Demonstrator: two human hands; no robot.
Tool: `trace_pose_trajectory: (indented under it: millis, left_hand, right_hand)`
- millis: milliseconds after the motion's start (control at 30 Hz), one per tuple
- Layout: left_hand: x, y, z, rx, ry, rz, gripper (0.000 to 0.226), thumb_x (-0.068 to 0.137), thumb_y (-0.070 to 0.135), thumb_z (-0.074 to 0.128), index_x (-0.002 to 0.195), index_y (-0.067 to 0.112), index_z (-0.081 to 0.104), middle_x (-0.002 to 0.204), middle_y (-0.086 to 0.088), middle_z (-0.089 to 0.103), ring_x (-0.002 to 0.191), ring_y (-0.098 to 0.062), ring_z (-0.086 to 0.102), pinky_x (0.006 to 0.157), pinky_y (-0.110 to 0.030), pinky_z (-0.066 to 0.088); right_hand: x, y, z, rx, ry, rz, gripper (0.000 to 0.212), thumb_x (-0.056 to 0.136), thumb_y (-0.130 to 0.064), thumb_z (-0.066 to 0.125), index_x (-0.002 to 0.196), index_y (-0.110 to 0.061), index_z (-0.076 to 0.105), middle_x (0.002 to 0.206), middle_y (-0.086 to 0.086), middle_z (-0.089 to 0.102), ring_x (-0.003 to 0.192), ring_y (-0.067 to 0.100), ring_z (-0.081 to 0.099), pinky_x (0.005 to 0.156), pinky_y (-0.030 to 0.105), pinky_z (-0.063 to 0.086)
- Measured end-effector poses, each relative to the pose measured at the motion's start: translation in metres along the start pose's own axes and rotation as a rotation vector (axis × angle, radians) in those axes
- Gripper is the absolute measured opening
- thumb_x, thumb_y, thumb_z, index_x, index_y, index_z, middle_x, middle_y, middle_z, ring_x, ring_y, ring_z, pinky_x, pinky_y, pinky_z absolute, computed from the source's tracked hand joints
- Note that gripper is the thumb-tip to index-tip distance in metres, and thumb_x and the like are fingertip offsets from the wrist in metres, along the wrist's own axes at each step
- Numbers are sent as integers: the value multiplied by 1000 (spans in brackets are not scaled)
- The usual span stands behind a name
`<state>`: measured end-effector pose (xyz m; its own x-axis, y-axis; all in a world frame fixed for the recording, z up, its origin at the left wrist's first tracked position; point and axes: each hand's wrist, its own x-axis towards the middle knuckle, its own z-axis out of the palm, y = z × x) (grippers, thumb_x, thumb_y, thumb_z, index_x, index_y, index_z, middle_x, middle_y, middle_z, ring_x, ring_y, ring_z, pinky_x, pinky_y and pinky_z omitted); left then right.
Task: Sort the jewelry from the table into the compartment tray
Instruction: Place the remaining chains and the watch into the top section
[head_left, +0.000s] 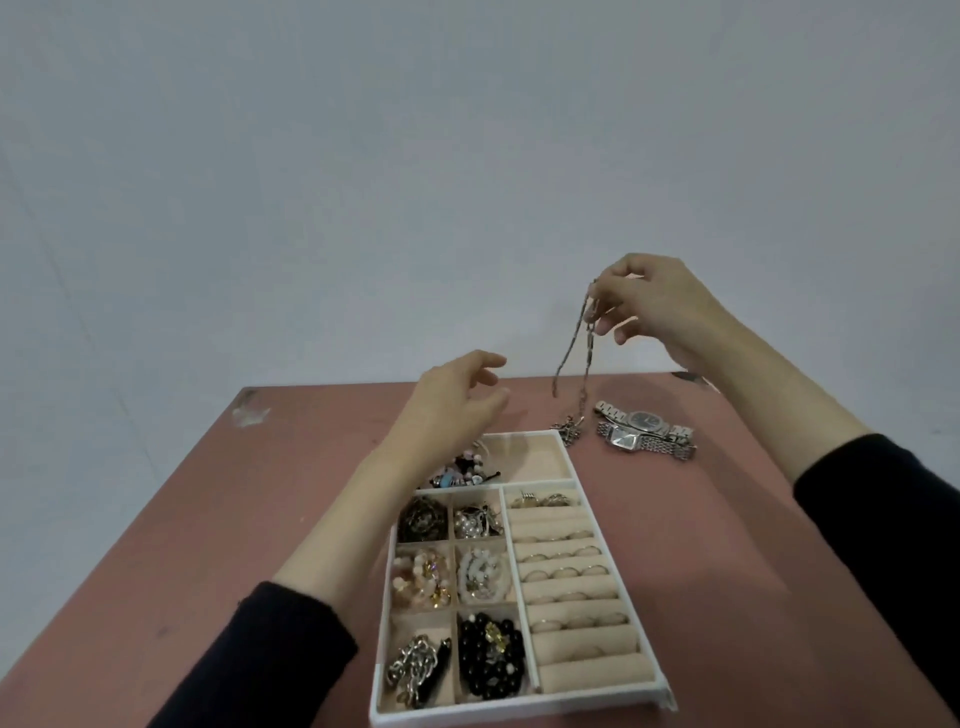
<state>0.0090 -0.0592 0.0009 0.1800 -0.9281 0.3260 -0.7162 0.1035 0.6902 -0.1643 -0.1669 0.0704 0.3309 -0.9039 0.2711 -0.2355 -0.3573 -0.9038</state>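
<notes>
My right hand (660, 306) is raised above the table's far side, pinching a thin silver chain necklace (574, 353). The chain dangles down, and its pendant end touches the table beside the tray's far right corner. My left hand (457, 400) hovers open over the far end of the white compartment tray (592, 519), holding nothing. Two silver watches (644, 428) lie on the table right of the tray's far end. The tray's small left compartments hold beads, chains and earrings. Its right side has padded rolls with several rings.
The tray lies on a reddish-brown table (208, 519) that ends at a pale grey wall (363, 182). The tray's far compartment has beaded pieces at its left and bare lining at its right. A pale scuff (252, 410) marks the table's far left corner.
</notes>
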Motion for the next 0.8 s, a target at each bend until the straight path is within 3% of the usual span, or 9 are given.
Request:
trace_pose_trajectory:
  millis: [200,300,433,533,633,733,800]
  left_hand:
    - [37,18,35,4,-295,-106,72,79,38,70,140,20,35,132,-5,51,114,-18,51,91,-27,38]
    - [46,15,52,29,-332,-153,64,79,33,71,134,14,44,129,-8,54,114,-21,53,94,-30,40]
    - [52,7,71,135,-305,-132,28,81,28,70,103,11,67,108,-6,68,89,-13,58,77,-21,41]
    - [56,4,79,127,-315,-104,26,79,33,70,97,15,70,102,-2,71,92,-14,63,79,-22,44]
    - [58,7,85,75,-289,-90,22,82,31,68,93,12,70,94,-6,72,81,-12,62,73,-21,44]
    - [61,9,86,85,-205,-75,23,86,25,63,74,5,66,61,-5,57,56,-10,51,57,-24,38]
    - [64,14,77,-6,-128,-101,19,88,13,59,75,2,69,53,0,49,38,0,43,44,-14,34]
  right_hand:
    - [2,-41,-8,249,10,-42,9,89,-6,53,82,-9,51,70,13,60,53,23,62,54,29,56]
    - [4,-52,-10,324,33,-60,4,90,-6,51,87,-7,50,73,16,61,56,26,65,58,31,59]
    - [6,-59,-16,468,126,-101,7,90,-4,51,84,-7,49,73,18,61,59,28,66,63,33,60]
    - [6,-62,-22,560,168,-146,4,90,-4,51,87,-6,49,74,17,61,62,28,68,66,33,59]
    - [4,-64,-28,596,193,-160,4,92,-5,50,88,-6,49,78,18,61,62,26,68,65,31,59]
    - [1,-64,-34,589,215,-176,5,92,-5,49,88,-7,49,79,18,61,61,24,68,64,29,58]
    - [-2,-62,-39,567,230,-190,4,92,-6,50,88,-7,49,79,18,61,61,24,67,63,29,58]
